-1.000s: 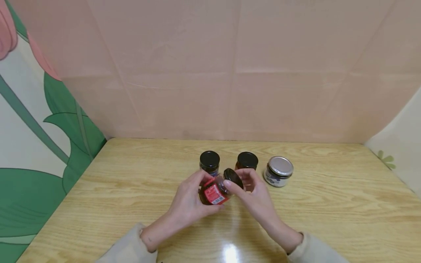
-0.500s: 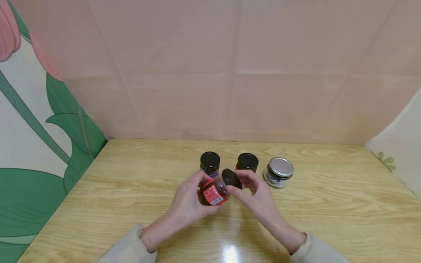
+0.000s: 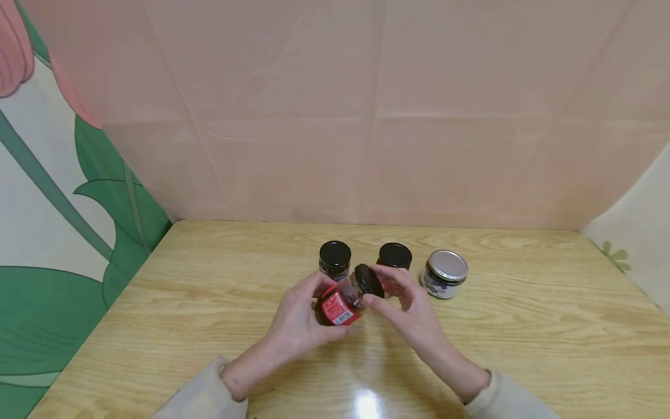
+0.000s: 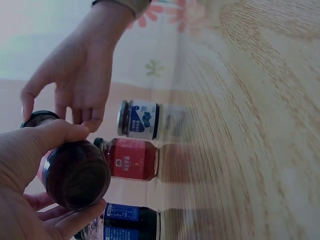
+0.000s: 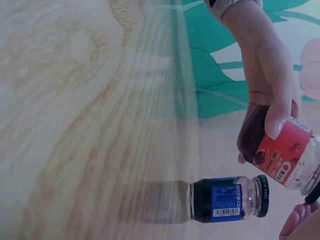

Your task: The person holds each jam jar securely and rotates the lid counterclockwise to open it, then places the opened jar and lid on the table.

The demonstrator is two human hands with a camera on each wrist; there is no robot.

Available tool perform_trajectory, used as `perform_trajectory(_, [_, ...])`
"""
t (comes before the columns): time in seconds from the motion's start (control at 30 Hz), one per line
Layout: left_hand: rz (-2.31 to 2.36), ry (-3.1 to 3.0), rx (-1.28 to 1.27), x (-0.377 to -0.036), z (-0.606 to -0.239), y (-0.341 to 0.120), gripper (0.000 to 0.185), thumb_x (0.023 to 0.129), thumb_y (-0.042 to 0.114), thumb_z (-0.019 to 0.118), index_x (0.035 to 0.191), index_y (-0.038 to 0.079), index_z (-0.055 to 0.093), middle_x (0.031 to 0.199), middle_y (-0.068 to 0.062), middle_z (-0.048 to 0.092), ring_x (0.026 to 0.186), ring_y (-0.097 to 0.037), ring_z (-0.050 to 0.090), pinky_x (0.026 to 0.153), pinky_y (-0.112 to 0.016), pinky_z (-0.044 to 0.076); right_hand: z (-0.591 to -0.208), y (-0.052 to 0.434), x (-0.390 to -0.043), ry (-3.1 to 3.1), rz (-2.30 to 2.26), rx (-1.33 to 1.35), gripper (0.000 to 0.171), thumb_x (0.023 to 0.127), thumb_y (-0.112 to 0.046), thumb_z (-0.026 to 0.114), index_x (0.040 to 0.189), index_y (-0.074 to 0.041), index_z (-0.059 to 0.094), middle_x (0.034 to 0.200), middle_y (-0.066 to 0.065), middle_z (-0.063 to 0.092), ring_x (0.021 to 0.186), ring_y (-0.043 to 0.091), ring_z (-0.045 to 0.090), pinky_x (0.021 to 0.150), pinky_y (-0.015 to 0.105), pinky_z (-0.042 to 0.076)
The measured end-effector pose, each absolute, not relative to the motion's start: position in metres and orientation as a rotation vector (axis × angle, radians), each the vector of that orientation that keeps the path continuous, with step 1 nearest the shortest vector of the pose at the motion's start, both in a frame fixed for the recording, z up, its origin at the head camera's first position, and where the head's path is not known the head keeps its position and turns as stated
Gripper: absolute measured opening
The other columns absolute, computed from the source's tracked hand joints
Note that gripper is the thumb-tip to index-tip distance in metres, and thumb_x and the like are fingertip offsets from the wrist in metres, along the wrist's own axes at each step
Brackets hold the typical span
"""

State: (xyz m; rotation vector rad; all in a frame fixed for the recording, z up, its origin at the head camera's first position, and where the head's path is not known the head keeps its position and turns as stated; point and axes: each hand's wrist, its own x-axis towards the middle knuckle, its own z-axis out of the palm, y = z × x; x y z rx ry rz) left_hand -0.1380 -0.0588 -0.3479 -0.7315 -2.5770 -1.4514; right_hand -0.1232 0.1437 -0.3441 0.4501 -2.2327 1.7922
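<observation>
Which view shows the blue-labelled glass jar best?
Right wrist: the blue-labelled glass jar shows whole, label and black lid. Head view shows mostly its lid; the left wrist view cuts it off at the frame edge.

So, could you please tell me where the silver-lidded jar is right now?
In the head view, the silver-lidded jar stands on the table at the right end of the row, beside a black-lidded jar.

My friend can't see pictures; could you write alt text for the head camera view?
Two hands hold a tilted red-labelled jar above a wooden table: the left hand grips its body, the right hand pinches its black lid. Three closed jars stand behind.
</observation>
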Motion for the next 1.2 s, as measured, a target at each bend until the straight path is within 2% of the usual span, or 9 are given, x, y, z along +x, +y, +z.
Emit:
perform_trajectory(0.17, [-1.486, -2.587, -0.713, -0.138, -0.349, -0.060, 0.058, 0.061, 0.017, 0.089, 0.108, 0.015, 0.056, 0.106, 0.002, 0.064, 0.098, -0.012, 0.060, 0.078, -0.025, 0.053, -0.341, 0.144, -0.122, -2.225, 1.838, 0.401, 0.039, 0.082, 0.002, 0.067, 0.121, 0.002, 0.060, 0.099, 0.009, 0.053, 0.088, 0.011, 0.053, 0.077, 0.020, 0.046])
perform_trajectory(0.37, [-1.516, -2.609, -0.684, -0.139, -0.350, -0.061, 0.058, 0.060, 0.015, 0.088, 0.108, 0.015, 0.055, 0.106, 0.000, 0.064, 0.097, -0.013, 0.060, 0.081, -0.027, 0.053, -0.336, 0.144, -0.120, -2.270, 1.932, 0.288, 0.041, 0.085, -0.003, 0.066, 0.125, 0.000, 0.056, 0.104, 0.008, 0.056, 0.093, 0.011, 0.055, 0.082, 0.019, 0.047])
perform_trajectory(0.57, [-1.509, -2.626, -0.644, -0.139, -0.352, -0.063, 0.058, 0.061, 0.016, 0.087, 0.109, 0.014, 0.054, 0.105, -0.001, 0.065, 0.096, -0.014, 0.061, 0.081, -0.028, 0.053, -0.335, 0.144, -0.120, -2.269, 2.006, 0.202, 0.045, 0.084, -0.002, 0.066, 0.127, 0.000, 0.052, 0.109, 0.004, 0.057, 0.096, 0.009, 0.057, 0.083, 0.018, 0.049])
perform_trajectory(0.87, [-1.508, -2.599, -0.621, -0.140, -0.353, -0.067, 0.057, 0.063, 0.013, 0.086, 0.111, 0.016, 0.054, 0.105, 0.002, 0.068, 0.100, -0.013, 0.063, 0.085, -0.035, 0.054, -0.339, 0.145, -0.121, -2.233, 2.015, 0.345, 0.051, 0.082, 0.002, 0.069, 0.129, -0.001, 0.050, 0.109, 0.009, 0.058, 0.094, 0.010, 0.062, 0.083, 0.020, 0.052])
perform_trajectory(1.1, [-1.521, -2.612, -0.571, -0.141, -0.353, -0.070, 0.055, 0.064, 0.013, 0.086, 0.109, 0.016, 0.054, 0.106, 0.000, 0.069, 0.100, -0.016, 0.064, 0.088, -0.037, 0.054, -0.341, 0.144, -0.122, -2.209, 2.124, 0.338, 0.052, 0.080, 0.006, 0.069, 0.127, 0.006, 0.046, 0.120, 0.008, 0.057, 0.099, 0.007, 0.063, 0.087, 0.020, 0.052])
perform_trajectory(1.2, [-1.539, -2.613, -0.537, -0.141, -0.353, -0.072, 0.054, 0.064, 0.012, 0.086, 0.107, 0.016, 0.054, 0.107, 0.000, 0.069, 0.101, -0.017, 0.064, 0.089, -0.038, 0.053, -0.342, 0.143, -0.122, -2.223, 2.134, 0.345, 0.052, 0.079, 0.006, 0.070, 0.126, 0.006, 0.046, 0.125, 0.013, 0.053, 0.100, 0.009, 0.063, 0.086, 0.020, 0.052])
